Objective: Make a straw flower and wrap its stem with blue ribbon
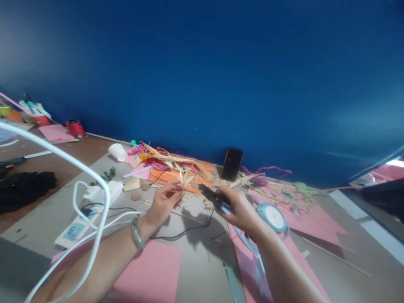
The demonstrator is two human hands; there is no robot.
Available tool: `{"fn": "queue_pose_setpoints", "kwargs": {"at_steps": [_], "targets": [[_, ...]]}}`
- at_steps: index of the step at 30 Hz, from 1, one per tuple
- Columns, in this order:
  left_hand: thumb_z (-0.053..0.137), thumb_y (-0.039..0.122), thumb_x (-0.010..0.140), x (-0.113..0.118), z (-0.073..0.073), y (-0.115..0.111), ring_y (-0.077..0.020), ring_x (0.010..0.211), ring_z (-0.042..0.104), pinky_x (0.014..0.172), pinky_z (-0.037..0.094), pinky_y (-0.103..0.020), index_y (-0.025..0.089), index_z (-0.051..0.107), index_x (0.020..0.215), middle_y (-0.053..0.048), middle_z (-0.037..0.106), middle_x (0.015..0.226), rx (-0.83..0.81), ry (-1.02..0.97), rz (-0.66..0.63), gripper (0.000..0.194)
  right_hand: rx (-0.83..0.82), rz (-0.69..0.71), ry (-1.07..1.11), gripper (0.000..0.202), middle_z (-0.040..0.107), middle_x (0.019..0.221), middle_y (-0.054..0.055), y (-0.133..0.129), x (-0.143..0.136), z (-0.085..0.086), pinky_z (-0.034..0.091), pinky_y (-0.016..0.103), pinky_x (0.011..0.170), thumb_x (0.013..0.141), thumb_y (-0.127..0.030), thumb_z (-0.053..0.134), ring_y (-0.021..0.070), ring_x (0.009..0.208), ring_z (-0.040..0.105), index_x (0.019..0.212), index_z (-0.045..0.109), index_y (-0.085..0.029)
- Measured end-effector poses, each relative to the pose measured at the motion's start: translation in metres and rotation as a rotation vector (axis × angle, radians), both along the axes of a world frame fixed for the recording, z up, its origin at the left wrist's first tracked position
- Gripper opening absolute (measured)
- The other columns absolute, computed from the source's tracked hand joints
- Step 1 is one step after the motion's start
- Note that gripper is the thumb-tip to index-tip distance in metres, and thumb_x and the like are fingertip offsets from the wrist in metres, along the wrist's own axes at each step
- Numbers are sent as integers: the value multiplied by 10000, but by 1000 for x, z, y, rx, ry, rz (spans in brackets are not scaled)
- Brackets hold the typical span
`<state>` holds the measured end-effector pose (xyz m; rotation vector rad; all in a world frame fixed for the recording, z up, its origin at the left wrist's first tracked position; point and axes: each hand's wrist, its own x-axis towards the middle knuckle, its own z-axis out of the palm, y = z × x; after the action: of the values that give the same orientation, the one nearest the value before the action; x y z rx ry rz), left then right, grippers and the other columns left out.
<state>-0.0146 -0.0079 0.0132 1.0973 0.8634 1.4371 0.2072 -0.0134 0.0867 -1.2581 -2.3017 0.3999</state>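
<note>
Near the middle, my left hand (169, 195) pinches a small pale, straw-coloured piece with pointed, petal-like strips (185, 179) fanning upward. A green bangle (137, 233) circles that wrist. My right hand (235, 204) is wrapped round a black hot glue gun (211, 197), its tip pointing left toward the pale piece, with a gap between them. From below the gun a black cord (183, 234) runs left across the table. Pale scraps and an orange sheet (164, 175) lie behind both hands.
At left a white power strip (74, 231) holds plugs, and a white cable (102, 185) arches close to the camera. A phone (232, 164) leans on the blue wall. Beside my right forearm is a light-blue ribbon spool (274, 216). Pink sheets (151, 269) cover parts of the table.
</note>
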Motion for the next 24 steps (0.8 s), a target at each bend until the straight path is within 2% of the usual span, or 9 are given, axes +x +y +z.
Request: {"fn": "queue_pose_setpoints", "kwargs": {"at_steps": [3,5,12,14,19,21,24], "targets": [[734,305,682,2,1,-2,-49,487,479,439,381,-213,131,661,687,-65,617,907,-21,33,-24,189,23,10,-19,91,469,598,-38,1,0,-3,284,208,514,706,-167,541,101,539,397,713,455,-196],[720,299,691,3,2,-2,-51,495,475,447,390,-214,131,664,675,-66,622,928,-23,58,-29,177,25,21,-20,97,467,599,-37,1,-1,-4,284,208,513,703,-172,546,102,541,393,710,452,-196],[669,292,735,1,0,1,-98,539,519,523,415,-226,146,668,640,-24,617,683,39,144,-34,174,0,4,11,51,488,592,-35,1,-1,-6,303,213,508,720,-156,523,105,533,416,716,488,-193],[672,301,730,1,-3,3,-106,533,520,506,401,-221,145,683,677,-19,610,623,17,153,-22,166,26,-43,63,24,528,616,-26,3,1,-8,335,216,527,738,-170,536,112,554,455,745,522,-189],[679,353,733,1,-12,7,-79,438,442,435,328,-203,122,698,805,4,577,513,-86,180,-16,243,141,-272,259,82,584,655,-7,6,4,-12,401,238,567,783,-248,577,135,586,519,825,587,-177],[686,368,731,1,-14,8,-72,419,429,419,310,-199,120,691,828,14,560,495,-103,157,-16,267,117,-246,296,107,569,632,-4,4,6,-11,409,240,554,802,-280,577,137,575,513,797,582,-174],[706,375,712,2,-13,7,-73,437,467,413,315,-198,125,684,812,1,589,566,-96,105,-20,271,29,-94,289,131,593,684,17,0,6,-9,435,248,568,832,-301,561,147,610,532,854,589,-175]]}}
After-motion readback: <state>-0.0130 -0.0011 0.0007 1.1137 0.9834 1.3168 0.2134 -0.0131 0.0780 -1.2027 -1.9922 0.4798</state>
